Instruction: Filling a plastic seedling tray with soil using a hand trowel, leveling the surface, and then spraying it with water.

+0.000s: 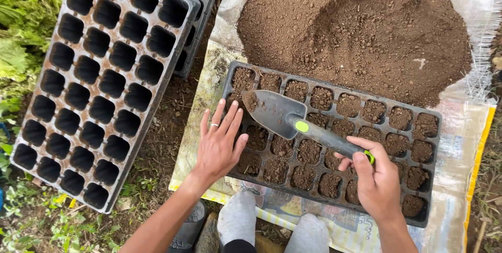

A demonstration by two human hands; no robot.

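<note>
Two bare hands over a black seedling tray with soil-filled cells. Left hand flat, fingers spread wide, palm down on the tray's near-left cells, holding nothing, a ring on one finger. Right hand closed around the grey handle of a small trowel, blade pointing left, tip just beyond the left fingertips. Beyond both hands, a mound of brown soil on a white sheet. Left of the left hand, well apart, stacked empty trays on grass.
</note>
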